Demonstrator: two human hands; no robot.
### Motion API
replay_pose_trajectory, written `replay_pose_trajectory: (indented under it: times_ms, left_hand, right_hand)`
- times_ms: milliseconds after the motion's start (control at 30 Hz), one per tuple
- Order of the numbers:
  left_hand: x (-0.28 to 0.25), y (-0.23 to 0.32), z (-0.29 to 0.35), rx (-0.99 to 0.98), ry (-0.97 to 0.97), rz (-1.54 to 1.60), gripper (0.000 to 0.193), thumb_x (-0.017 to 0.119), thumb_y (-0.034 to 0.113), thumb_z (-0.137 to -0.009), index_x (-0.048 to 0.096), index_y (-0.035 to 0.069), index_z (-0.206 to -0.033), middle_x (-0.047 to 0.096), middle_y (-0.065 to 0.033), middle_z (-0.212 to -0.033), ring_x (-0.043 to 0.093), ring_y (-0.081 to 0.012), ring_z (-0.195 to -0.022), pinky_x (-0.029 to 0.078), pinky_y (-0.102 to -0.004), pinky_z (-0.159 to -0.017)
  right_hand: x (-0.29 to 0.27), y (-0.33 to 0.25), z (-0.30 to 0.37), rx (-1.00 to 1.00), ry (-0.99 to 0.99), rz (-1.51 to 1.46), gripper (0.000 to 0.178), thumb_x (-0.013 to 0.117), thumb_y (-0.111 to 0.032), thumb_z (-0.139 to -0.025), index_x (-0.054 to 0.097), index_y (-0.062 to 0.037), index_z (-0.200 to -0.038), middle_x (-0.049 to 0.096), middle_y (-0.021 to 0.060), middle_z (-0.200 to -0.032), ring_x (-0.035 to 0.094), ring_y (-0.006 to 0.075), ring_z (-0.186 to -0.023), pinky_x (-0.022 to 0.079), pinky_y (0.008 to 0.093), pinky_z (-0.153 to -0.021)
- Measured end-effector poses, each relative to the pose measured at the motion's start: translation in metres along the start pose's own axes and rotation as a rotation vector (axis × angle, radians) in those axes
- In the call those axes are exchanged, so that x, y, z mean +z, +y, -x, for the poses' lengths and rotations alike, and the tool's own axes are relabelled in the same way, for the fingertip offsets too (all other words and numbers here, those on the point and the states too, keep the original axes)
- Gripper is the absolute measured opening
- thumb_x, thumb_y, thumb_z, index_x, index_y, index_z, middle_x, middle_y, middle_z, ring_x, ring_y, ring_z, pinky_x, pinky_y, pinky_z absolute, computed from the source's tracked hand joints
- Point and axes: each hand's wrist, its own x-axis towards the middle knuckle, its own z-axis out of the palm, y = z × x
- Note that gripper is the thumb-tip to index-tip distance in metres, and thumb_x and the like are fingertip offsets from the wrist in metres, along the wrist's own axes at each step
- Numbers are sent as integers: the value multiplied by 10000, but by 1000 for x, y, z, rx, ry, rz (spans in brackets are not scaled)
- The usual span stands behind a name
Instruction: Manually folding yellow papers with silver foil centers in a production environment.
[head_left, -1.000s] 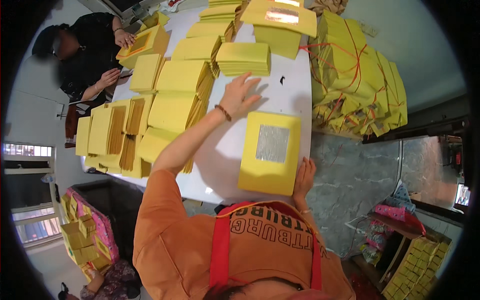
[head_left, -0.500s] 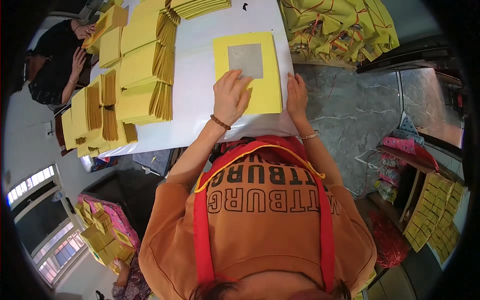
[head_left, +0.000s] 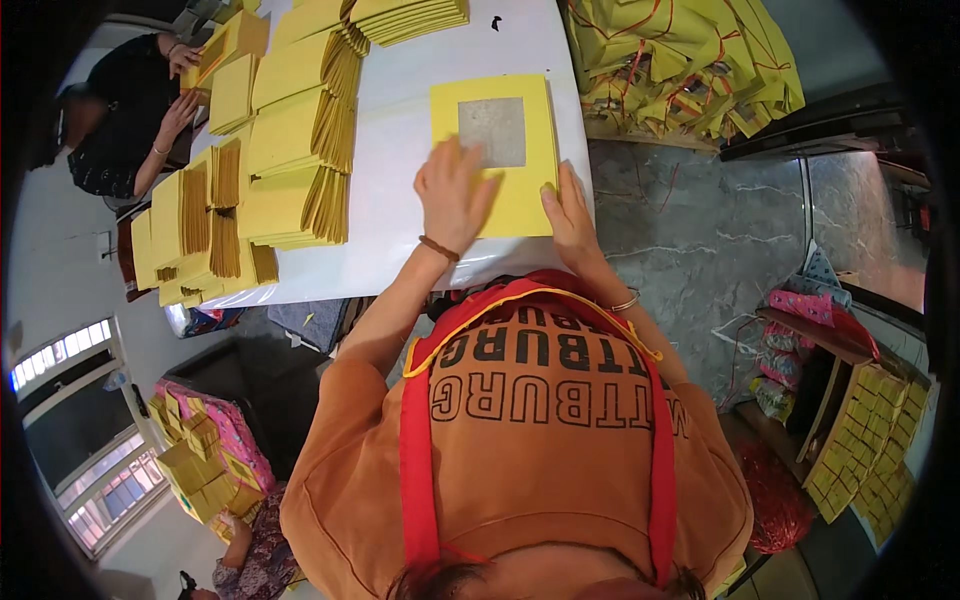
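A yellow paper sheet or folder (head_left: 520, 212) with a grey square panel (head_left: 492, 132) lies flat on the white table in front of me. Over its lower left part is my left hand (head_left: 452, 195), its fingers smeared by motion and the thumb apart from them; nothing shows in its grasp. Along the sheet's lower right edge rests my right hand (head_left: 572, 218), fingers stretched out, with the thumb at the paper's border. Whether the yellow piece is a single sheet or several layers I cannot make out.
Stacks of folded yellow paper (head_left: 290, 130) line the table's (head_left: 395, 180) left side. Red-tied yellow bundles (head_left: 690, 60) lie beyond its right edge. One person's hand (head_left: 178, 112) works at far left; another person's sleeve (head_left: 255, 555) is lower left, beside yellow boxes (head_left: 205, 475).
My right hand has moved left, from beside the paper to its right edge. My left hand has shifted slightly left, and its fingers have lifted off the grey panel's lower part.
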Motion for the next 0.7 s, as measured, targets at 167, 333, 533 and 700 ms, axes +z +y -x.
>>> replay_pose_trajectory:
  times_ms: [167, 333, 533, 700]
  left_hand:
    - [9, -40, -14, -929, -217, 1470, 562, 317, 391, -975, 225, 40, -1404, 335, -89, -1407, 348, -210, -1271, 287, -340, -1051]
    - [27, -54, -1, -774, -131, 1317, 514, 318, 355, -979, 256, 66, -1400, 376, -64, -1379, 404, -195, -1228, 342, -325, -1016]
    - [42, -53, 3, -871, -82, 1464, 534, 399, 322, -965, 297, -9, -1372, 372, -87, -1381, 343, -165, -1258, 258, -283, -1051]
    - [25, -14, -6, -847, -55, 1500, 513, 409, 281, -963, 283, 3, -1375, 415, -86, -1337, 393, -162, -1214, 315, -286, -1010]
  right_hand:
    - [3, 11, -9, 136, -96, -200, 667, 404, -335, -932, 165, 105, -1372, 194, 288, -1430, 178, 354, -1350, 171, 344, -1080]
    - [7, 18, -12, 95, -146, -205, 624, 394, -251, -951, 119, 101, -1387, 197, 216, -1450, 172, 251, -1351, 150, 299, -1079]
    - [1, 17, -11, 138, -63, -168, 602, 403, -249, -942, 162, 71, -1392, 191, 219, -1455, 176, 289, -1358, 146, 321, -1088]
    - [-17, 1, -7, 186, -100, -218, 593, 383, -257, -949, 162, 66, -1395, 194, 206, -1456, 199, 276, -1349, 164, 316, -1083]
